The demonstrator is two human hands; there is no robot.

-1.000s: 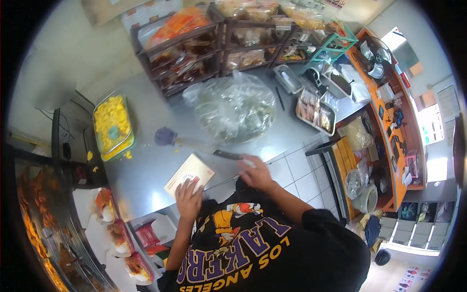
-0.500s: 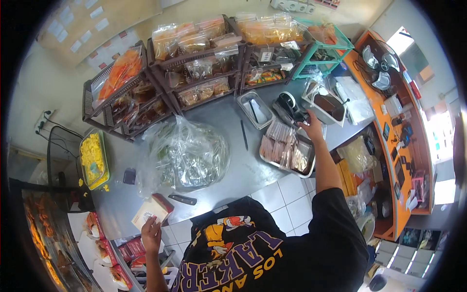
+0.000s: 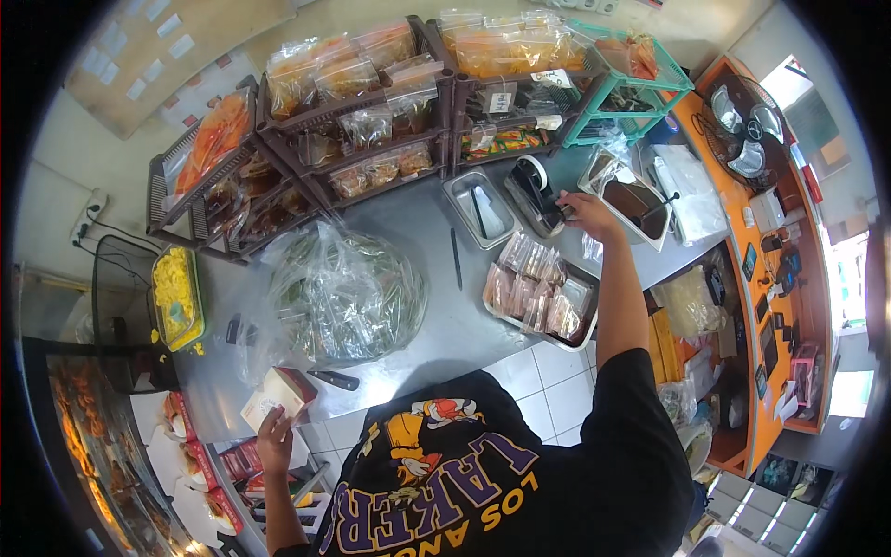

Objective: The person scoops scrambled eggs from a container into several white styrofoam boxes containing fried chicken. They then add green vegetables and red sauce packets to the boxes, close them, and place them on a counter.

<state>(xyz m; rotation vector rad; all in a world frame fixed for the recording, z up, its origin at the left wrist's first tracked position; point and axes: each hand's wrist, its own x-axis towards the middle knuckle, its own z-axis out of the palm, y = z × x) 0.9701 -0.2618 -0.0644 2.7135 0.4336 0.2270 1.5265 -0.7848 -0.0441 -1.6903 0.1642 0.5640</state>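
Note:
My left hand (image 3: 275, 440) grips a small cream and red cardboard box (image 3: 281, 394) at the near left table edge. A dark-handled knife (image 3: 335, 379) lies just right of the box. Across the table, my right hand (image 3: 587, 213) reaches to a black tape dispenser (image 3: 536, 200) with a white-rimmed roll. Its fingers are bunched together against the dispenser's right side; whatever they pinch is too small to make out. Below that hand stands a tray of small clear packets (image 3: 533, 294). A large clear plastic bag (image 3: 350, 295) with green contents rests mid-table.
Brown stacked baskets (image 3: 357, 121) of bagged food line the back, beside a green rack (image 3: 608, 93). A metal tray (image 3: 483, 210) and a container of dark brown contents (image 3: 637, 200) flank the dispenser. Yellow food fills a tray (image 3: 178, 295) at left. A fan (image 3: 742, 133) stands at right.
My right hand has moved slightly farther away along the dispenser's right side. My left hand still holds the box. The whole view has shifted a little.

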